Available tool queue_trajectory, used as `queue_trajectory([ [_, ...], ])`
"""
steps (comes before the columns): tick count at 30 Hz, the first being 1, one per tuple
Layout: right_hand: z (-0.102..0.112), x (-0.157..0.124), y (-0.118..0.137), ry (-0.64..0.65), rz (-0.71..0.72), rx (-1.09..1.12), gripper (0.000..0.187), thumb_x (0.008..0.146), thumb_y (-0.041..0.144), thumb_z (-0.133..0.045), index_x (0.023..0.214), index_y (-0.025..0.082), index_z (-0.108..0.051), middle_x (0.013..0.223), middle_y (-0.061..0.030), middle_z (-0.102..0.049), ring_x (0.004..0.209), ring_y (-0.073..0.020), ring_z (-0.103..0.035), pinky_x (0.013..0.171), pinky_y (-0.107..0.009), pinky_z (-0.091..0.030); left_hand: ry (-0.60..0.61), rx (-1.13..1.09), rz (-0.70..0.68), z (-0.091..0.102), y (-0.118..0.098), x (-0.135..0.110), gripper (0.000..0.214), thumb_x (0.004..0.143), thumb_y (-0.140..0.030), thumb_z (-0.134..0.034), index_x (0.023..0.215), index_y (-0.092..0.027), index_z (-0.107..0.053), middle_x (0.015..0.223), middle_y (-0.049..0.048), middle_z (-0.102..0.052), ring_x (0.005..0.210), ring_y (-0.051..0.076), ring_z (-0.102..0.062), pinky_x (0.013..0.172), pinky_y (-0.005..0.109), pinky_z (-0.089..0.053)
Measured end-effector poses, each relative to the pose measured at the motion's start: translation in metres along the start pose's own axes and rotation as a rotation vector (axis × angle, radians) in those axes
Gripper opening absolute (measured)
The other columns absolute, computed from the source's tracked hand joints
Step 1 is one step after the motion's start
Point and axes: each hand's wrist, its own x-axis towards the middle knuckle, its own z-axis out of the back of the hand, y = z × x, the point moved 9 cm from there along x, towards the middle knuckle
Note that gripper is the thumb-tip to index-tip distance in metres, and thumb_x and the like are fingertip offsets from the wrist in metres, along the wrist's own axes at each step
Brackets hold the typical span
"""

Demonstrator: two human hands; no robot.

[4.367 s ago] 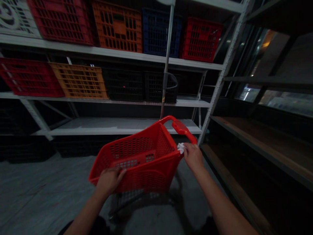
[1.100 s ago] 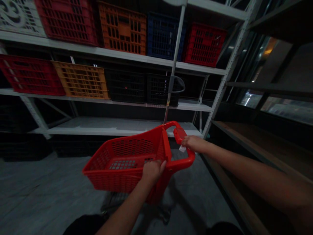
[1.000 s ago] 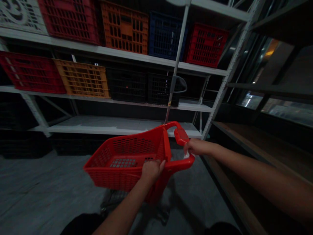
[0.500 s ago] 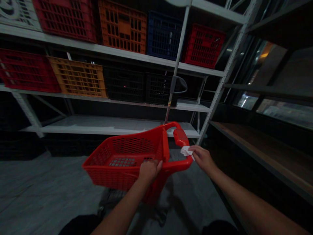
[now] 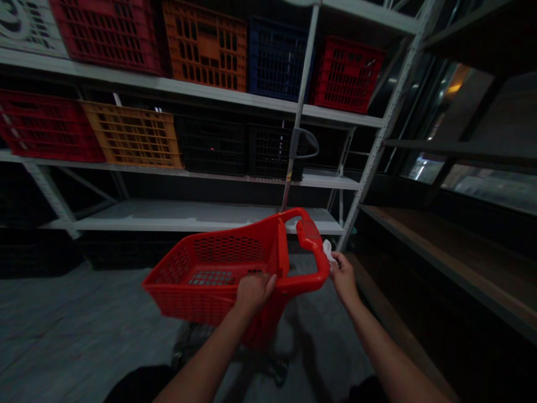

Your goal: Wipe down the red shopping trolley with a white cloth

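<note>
A red plastic shopping basket (image 5: 197,291) on a small wheeled frame stands in front of me on the grey floor. My left hand (image 5: 251,292) is closed over the basket's near rim, beside the handle's base. My right hand (image 5: 343,275) pinches a small white cloth (image 5: 328,249) and presses it against the outer side of the red loop handle (image 5: 314,246). The basket's inside looks empty.
Metal shelving (image 5: 201,215) spans the back, with red, orange, blue and black crates (image 5: 134,137) on its upper levels. A pole with a grey grip (image 5: 302,143) leans there. Dark wooden shelves (image 5: 440,246) run along the right.
My left hand went from the basket's front side to the rim by the handle. My right hand has slid the cloth along the handle, from its top edge round to the outer side.
</note>
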Motion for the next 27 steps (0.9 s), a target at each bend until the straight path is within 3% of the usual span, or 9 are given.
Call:
queue_trajectory([
  [3, 0.001, -0.022, 0.006, 0.035, -0.051, 0.060, 0.024, 0.074, 0.032, -0.048, 0.089, 0.016, -0.056, 0.078, -0.0036, -0.062, 0.067, -0.0171, -0.057, 0.057, -0.025, -0.043, 0.008, -0.007, -0.013, 0.000, 0.003, -0.003, 0.058, 0.086, -0.046, -0.012, 0.080, -0.018, -0.063, 0.079, 0.0091, -0.067, 0.073, 0.018, -0.062, 0.062, 0.026, -0.039],
  [6, -0.004, -0.030, 0.020, 0.130, -0.035, 0.075, 0.021, 0.074, 0.036, -0.052, 0.079, 0.016, -0.056, 0.070, -0.0012, -0.059, 0.063, -0.0151, -0.054, 0.057, -0.023, -0.042, 0.020, -0.009, -0.030, -0.001, 0.008, -0.005, 0.057, 0.086, -0.045, -0.013, 0.078, -0.018, -0.063, 0.079, 0.0089, -0.067, 0.075, 0.018, -0.061, 0.063, 0.026, -0.039],
  [10, -0.018, 0.000, 0.030, 0.185, 0.063, -0.065, 0.019, 0.072, 0.035, -0.053, 0.068, 0.016, -0.053, 0.061, 0.0008, -0.054, 0.060, -0.0148, -0.052, 0.056, -0.023, -0.040, 0.029, -0.010, -0.045, 0.000, 0.013, -0.006, 0.055, 0.086, -0.043, -0.014, 0.076, -0.018, -0.062, 0.077, 0.0082, -0.067, 0.074, 0.018, -0.061, 0.064, 0.026, -0.039],
  [14, -0.031, 0.031, 0.042, 0.206, 0.199, -0.277, 0.014, 0.073, 0.029, -0.050, 0.070, 0.017, -0.056, 0.066, -0.0003, -0.057, 0.064, -0.0159, -0.053, 0.060, -0.025, -0.039, 0.029, -0.012, -0.050, 0.000, 0.011, -0.005, 0.055, 0.086, -0.043, -0.014, 0.076, -0.018, -0.062, 0.078, 0.0083, -0.067, 0.074, 0.018, -0.061, 0.065, 0.026, -0.039],
  [16, -0.041, 0.035, 0.053, 0.293, 0.266, -0.383, 0.012, 0.071, 0.024, -0.051, 0.077, 0.018, -0.059, 0.071, -0.0008, -0.059, 0.066, -0.0156, -0.053, 0.061, -0.025, -0.039, 0.024, -0.014, -0.048, 0.000, 0.010, -0.005, 0.055, 0.086, -0.042, -0.014, 0.076, -0.018, -0.062, 0.078, 0.0088, -0.067, 0.074, 0.018, -0.061, 0.065, 0.026, -0.040],
  [21, -0.055, 0.018, 0.074, 0.618, 0.293, -0.468, 0.030, 0.068, 0.016, -0.054, 0.097, 0.022, -0.062, 0.078, 0.0001, -0.063, 0.062, -0.0130, -0.054, 0.060, -0.024, -0.039, 0.010, -0.024, -0.056, -0.001, 0.011, -0.006, 0.054, 0.086, -0.042, -0.014, 0.078, -0.019, -0.062, 0.079, 0.0085, -0.067, 0.075, 0.018, -0.061, 0.066, 0.026, -0.040],
  [24, -0.057, 0.002, 0.080, 0.776, 0.284, -0.392, 0.023, 0.070, 0.016, -0.053, 0.090, 0.021, -0.065, 0.081, -0.0003, -0.065, 0.070, -0.0148, -0.057, 0.066, -0.026, -0.042, 0.004, -0.036, -0.075, -0.001, 0.016, -0.007, 0.053, 0.086, -0.041, -0.015, 0.076, -0.018, -0.062, 0.077, 0.0082, -0.067, 0.074, 0.017, -0.061, 0.065, 0.026, -0.040],
  [27, -0.056, -0.002, 0.081, 0.795, 0.311, -0.341, 0.017, 0.072, 0.018, -0.053, 0.081, 0.020, -0.067, 0.081, -0.0017, -0.065, 0.076, -0.0162, -0.058, 0.072, -0.028, -0.043, -0.001, -0.059, -0.113, 0.000, 0.020, -0.009, 0.052, 0.086, -0.040, -0.016, 0.073, -0.019, -0.061, 0.075, 0.0070, -0.067, 0.072, 0.016, -0.060, 0.065, 0.025, -0.039],
])
